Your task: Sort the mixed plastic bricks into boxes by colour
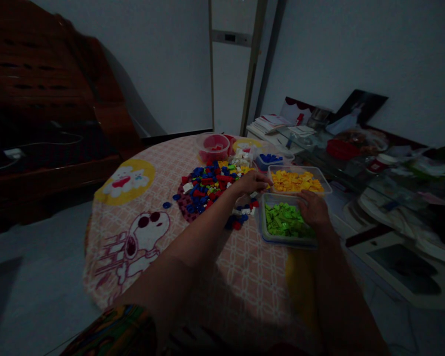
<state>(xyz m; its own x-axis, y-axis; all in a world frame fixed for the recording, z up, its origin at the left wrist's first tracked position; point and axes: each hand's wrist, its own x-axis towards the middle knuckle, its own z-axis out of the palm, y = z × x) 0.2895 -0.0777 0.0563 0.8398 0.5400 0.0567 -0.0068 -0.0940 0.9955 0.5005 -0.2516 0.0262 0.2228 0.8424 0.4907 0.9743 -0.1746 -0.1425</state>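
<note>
My left hand (252, 182) reaches over the right edge of the block pile (207, 185), its fingers pinched around a small yellow building block (268, 186). The fingertips are close to the left wall of a clear container of yellow blocks (294, 181). Over the far right corner of a clear container of green blocks (285, 220) is my right hand (313, 207), with fingers curled together near the yellow container's front rim. What those fingers hold, if anything, is too dark to make out. The loose pile mixes blue, red, white, green and yellow pieces.
A pink tub (212, 147) with red pieces and a container of blue blocks (270, 158) stand at the back of the cloth-covered round table (241, 269). Two blue round pieces lie left of the pile. A cluttered glass table (319, 148) is at the right, a wooden bench (113, 118) at the left.
</note>
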